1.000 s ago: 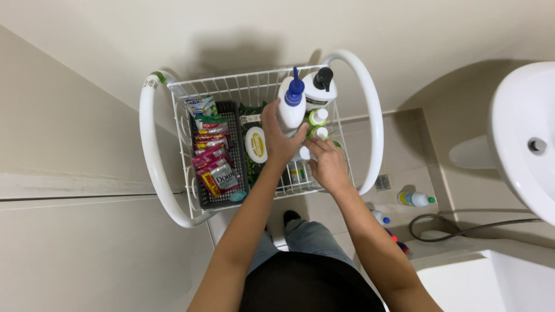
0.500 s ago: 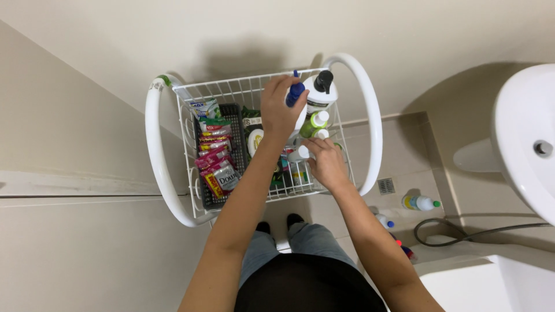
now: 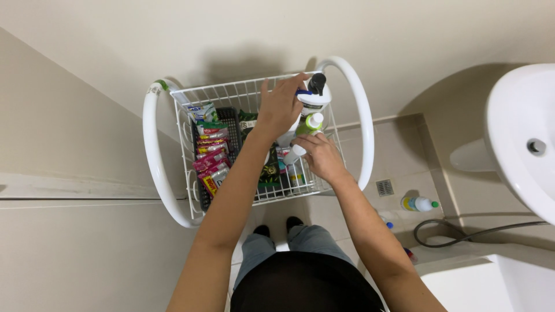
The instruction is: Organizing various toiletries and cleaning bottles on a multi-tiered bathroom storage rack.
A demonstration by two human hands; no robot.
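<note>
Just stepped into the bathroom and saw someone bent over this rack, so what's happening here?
A person stands over a white wire basket rack. Their left hand rests on a white pump bottle in its back corner, while the right hand grips a small white bottle beside a green-capped one. Colourful sachets fill the left side.

A white-coated wire basket (image 3: 243, 95), centre frame, hangs between glossy white tube hoops (image 3: 151, 156). Inside, left, shiny foil-like sachets (image 3: 209, 156) lie in a black plastic mesh tray (image 3: 231, 118). Smooth plastic bottles (image 3: 312, 110) stand upper centre. A glossy ceramic sink (image 3: 514, 127) gleams at right; matt beige floor tiles (image 3: 399, 150) and a smooth, matt wall (image 3: 231, 29) surround it.
</note>
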